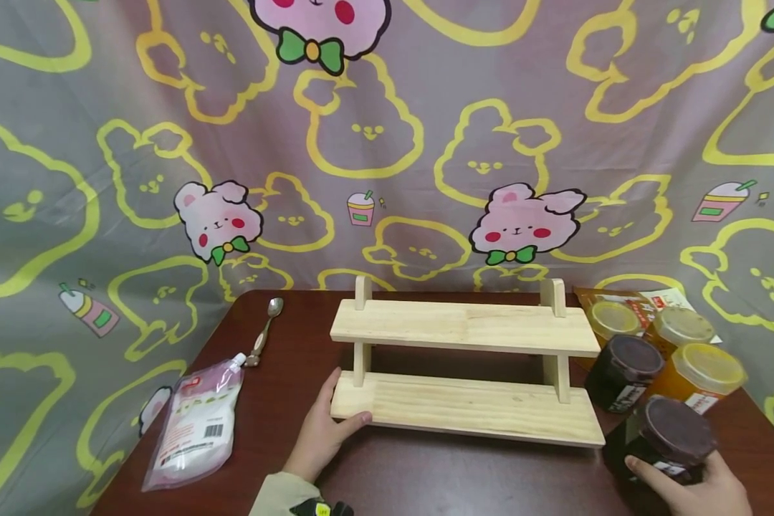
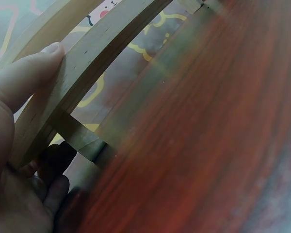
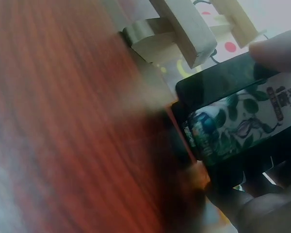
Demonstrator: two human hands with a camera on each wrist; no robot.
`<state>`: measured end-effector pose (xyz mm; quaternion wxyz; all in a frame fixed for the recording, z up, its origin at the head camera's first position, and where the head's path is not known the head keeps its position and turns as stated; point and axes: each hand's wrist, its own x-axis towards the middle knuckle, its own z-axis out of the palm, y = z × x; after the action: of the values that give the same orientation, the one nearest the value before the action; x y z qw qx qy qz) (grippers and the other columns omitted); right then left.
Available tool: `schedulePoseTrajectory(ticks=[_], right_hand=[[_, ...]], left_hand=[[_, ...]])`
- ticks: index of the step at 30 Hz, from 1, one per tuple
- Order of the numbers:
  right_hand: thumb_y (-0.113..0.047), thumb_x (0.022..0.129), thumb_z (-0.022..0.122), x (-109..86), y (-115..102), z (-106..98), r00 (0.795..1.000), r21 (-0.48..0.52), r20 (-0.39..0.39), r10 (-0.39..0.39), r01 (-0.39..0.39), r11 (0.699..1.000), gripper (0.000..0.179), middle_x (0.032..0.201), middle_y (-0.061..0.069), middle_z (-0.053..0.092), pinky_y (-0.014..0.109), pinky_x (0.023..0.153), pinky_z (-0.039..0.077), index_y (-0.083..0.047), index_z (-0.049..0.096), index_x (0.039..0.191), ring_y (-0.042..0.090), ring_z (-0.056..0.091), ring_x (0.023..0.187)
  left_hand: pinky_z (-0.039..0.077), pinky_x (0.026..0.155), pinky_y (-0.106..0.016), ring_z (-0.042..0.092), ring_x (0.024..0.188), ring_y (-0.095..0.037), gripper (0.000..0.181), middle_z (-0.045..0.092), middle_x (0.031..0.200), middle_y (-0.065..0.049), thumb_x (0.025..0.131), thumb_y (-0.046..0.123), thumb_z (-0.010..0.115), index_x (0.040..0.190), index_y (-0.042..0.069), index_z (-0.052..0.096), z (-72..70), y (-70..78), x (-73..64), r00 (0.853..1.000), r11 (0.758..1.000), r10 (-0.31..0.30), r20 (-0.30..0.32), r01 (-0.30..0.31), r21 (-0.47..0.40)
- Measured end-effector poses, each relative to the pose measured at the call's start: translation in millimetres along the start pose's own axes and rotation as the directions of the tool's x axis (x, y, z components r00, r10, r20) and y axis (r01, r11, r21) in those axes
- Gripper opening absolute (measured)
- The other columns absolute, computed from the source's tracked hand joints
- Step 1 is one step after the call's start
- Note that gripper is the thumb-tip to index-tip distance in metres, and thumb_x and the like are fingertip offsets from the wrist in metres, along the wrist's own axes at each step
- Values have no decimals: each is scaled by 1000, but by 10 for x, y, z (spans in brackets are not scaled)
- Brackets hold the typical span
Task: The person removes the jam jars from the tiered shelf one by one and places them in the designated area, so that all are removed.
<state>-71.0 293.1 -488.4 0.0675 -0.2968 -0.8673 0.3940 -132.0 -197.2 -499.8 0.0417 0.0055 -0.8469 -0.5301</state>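
Observation:
A two-tier light wooden shelf rack (image 1: 464, 408) stands on the dark red-brown table. My left hand (image 1: 325, 433) grips the left end of its lower board, thumb on top; the left wrist view shows the thumb (image 2: 34, 77) on the board and the fingers beneath. At the front right, my right hand (image 1: 703, 487) holds a dark jar (image 1: 674, 437) with a dark lid. In the right wrist view this jar (image 3: 247, 116) carries a label with green leaves, and fingers wrap its far side. Whether its base touches the table I cannot tell.
Behind the held jar stand another dark jar (image 1: 626, 376) and several yellow-orange jars, one being the front orange jar (image 1: 696, 376). Flat packets (image 1: 645, 301) lie at the back right. On the left are a white-and-pink spouted pouch (image 1: 196, 423) and a spoon (image 1: 264, 333). A patterned curtain (image 1: 426, 158) hangs behind.

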Motion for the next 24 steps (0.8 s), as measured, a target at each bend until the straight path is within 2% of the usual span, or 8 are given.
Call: schedulePoseTrajectory(ticks=[8,13,15,19,24], right_hand=[[-40,73,90,40,30,-1,999,-13,47,22,-22,1000,96,131,39,50,64,86,47,5,40,143,56,53,113],[-40,73,90,72,59,-13,999,-11,40,-27,27,1000,92,131,38,52,63,88,45,5,44,140,54,53,113],[-40,75,89,84,76,-24,996,-7,52,-75,76,997,90,131,38,52,62,88,44,5,45,139,54,53,114],[-41,82,84,134,90,-36,983,9,122,-133,133,991,90,137,38,47,64,90,43,5,39,145,56,49,119],[-40,85,81,174,96,-20,976,47,186,-117,110,993,94,143,39,41,65,94,42,4,31,151,57,43,127]], left_hand=[[28,115,-58,38,142,-39,106,39,155,-22,76,34,89,157,5,28,4,11,10,1000,1000,-6,0,6,6],[28,115,-58,38,141,-39,106,39,155,-23,76,34,89,157,5,28,10,13,14,1000,1000,1,-2,-1,13],[29,115,-58,38,141,-39,106,39,155,-23,76,34,89,157,4,28,10,14,17,1000,1000,7,-1,-7,17],[29,114,-57,39,141,-39,106,40,154,-23,76,34,89,157,4,28,4,6,18,1000,1000,8,-4,-8,13],[29,114,-58,39,141,-39,106,41,154,-23,75,33,90,157,5,28,-2,-11,11,1000,1000,-1,-8,1,10]])
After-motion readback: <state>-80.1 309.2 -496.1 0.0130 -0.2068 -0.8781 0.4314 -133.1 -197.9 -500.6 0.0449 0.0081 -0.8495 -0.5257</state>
